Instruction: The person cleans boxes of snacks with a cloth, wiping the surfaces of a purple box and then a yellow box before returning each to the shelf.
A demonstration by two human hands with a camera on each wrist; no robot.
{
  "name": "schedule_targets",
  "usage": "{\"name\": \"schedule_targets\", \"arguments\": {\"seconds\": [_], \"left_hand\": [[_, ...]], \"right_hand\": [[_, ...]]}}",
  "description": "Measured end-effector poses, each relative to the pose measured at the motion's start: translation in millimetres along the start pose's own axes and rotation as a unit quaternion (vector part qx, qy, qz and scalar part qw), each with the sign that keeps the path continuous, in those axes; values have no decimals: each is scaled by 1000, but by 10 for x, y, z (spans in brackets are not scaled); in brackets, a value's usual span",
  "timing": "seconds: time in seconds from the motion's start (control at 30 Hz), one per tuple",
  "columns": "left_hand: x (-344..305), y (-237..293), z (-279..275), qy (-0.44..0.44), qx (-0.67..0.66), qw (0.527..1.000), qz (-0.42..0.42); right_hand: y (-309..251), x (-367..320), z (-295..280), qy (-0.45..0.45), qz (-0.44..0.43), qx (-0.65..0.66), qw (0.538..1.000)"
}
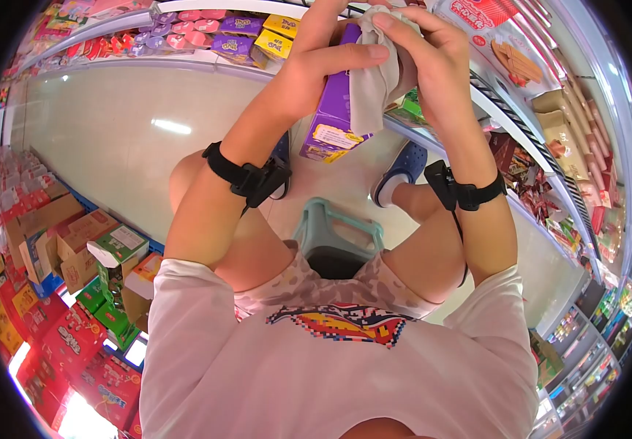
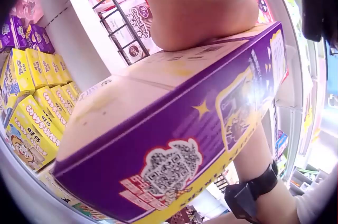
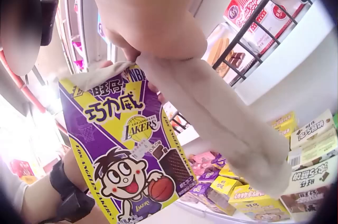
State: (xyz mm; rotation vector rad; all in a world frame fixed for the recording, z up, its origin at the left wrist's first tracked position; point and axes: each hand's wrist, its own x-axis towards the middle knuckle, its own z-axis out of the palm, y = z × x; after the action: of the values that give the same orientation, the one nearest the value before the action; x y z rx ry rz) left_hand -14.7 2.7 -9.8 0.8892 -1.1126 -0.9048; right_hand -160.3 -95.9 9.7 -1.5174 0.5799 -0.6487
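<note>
My left hand (image 1: 305,77) grips a purple and yellow snack box (image 1: 332,113), its thumb lying across the upper part. The front of the box, in the right wrist view, bears a cartoon boy with a basketball (image 3: 161,189). A printed code (image 2: 171,168) shows on a side in the left wrist view. My right hand (image 1: 437,55) holds a greyish-white cloth (image 1: 376,91) against the top of the box. One end of the cloth hangs down loosely from the hand in the right wrist view. The right fingertips are partly hidden in its folds.
Shelves with yellow snack boxes (image 2: 45,113) and pink packs stand ahead. A black wire rail (image 1: 502,106) edges the shelf at right. A grey-green stool (image 1: 341,223) sits between the person's legs. Open cartons (image 1: 85,245) and red boxes (image 1: 71,340) line the left.
</note>
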Motion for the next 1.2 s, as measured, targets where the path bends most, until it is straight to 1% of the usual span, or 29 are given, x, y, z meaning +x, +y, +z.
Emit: {"name": "schedule_targets", "arguments": {"seconds": [0.07, 0.1, 0.17, 0.2, 0.23, 0.27, 0.3, 0.33, 0.37, 0.4, 0.43, 0.5, 0.53, 0.57, 0.6, 0.67, 0.7, 0.77, 0.8, 0.83, 0.87, 0.93, 0.97, 1.0, 1.03, 1.07, 1.1, 1.17, 1.2], "left_hand": [[-2, -37, -9, 11, -33, 999, -15], [3, -55, -10, 20, -68, 997, -30], [-1, -84, -30, 14, -80, 996, -33], [-3, -85, -37, 12, -92, 995, -38], [6, -90, -45, 11, -92, 995, -38], [21, -94, -57, -2, -14, 1000, -5], [33, -95, -59, -14, 64, 997, 28], [20, -113, -43, -15, 63, 998, 28], [-9, -138, -18, -1, 4, 1000, 21], [-27, -153, -4, 13, -54, 998, 14], [-28, -153, -23, 13, -54, 998, 14], [8, -92, -46, -15, 62, 998, 14], [5, -42, -4, -15, 62, 998, 15], [-24, 16, 55, -3, 1, 1000, -11], [-33, 79, 96, 9, -60, 997, -38], [7, 59, 8, 26, -87, 995, -32], [46, 31, -71, 45, -114, 992, -26], [87, 10, -271, 42, -249, 967, -21], [75, 56, -269, 58, -305, 950, -31], [63, 98, -260, 72, -361, 929, -41], [50, 58, -315, 74, -359, 930, -37], [36, -10, -390, 32, -425, 904, -12], [7, -76, -371, 32, -424, 905, -11], [-12, -64, -232, 76, -283, 953, 77], [-17, -63, -142, 117, -132, 971, 161], [46, -202, -213, 131, -337, 929, 79], [51, -153, -205, 131, -337, 929, 78], [42, -37, -213, 95, -347, 933, -17], [37, -43, -226, 78, -381, 921, -9]], "right_hand": [[27, 13, 47, 16, 94, 89, 992], [65, 28, 50, 17, 93, 89, 992], [145, 54, 35, 1, -26, -25, 999], [154, 51, 46, 3, -26, -25, 999], [163, 48, 69, -5, -116, -71, 991], [169, 47, 91, -13, -206, -115, 972], [112, 27, 116, -11, -205, -115, 972], [4, -14, 143, -14, -174, -125, 977], [-52, -40, 158, -17, -143, -134, 981], [-23, -23, 151, -17, -142, -134, 981], [32, 14, 134, -8, -127, -112, 986], [91, 39, 128, 3, -114, -92, 989], [108, 42, 147, 15, -80, -28, 996], [134, 44, 165, 27, -46, 38, 998], [202, 73, 150, 27, -47, 38, 998], [328, 160, 82, 111, -98, 16, 989], [298, 157, 71, 109, -101, 17, 989], [189, 134, 89, 182, -16, 126, 975], [146, 155, 165, 180, -57, 161, 969], [134, 130, 170, 176, -59, 162, 969], [139, 80, 153, 150, -58, 135, 978], [164, 37, 185, 123, -57, 107, 985], [179, 32, 242, 110, -99, 67, 987], [204, 25, 297, 98, -139, 27, 985], [274, 25, 337, 98, -139, 28, 985], [368, 33, 371, 79, -183, 10, 980], [389, 37, 411, 60, -226, -10, 972], [367, 21, 420, 62, -229, -10, 971], [356, 35, 396, 50, -253, -38, 965]]}}
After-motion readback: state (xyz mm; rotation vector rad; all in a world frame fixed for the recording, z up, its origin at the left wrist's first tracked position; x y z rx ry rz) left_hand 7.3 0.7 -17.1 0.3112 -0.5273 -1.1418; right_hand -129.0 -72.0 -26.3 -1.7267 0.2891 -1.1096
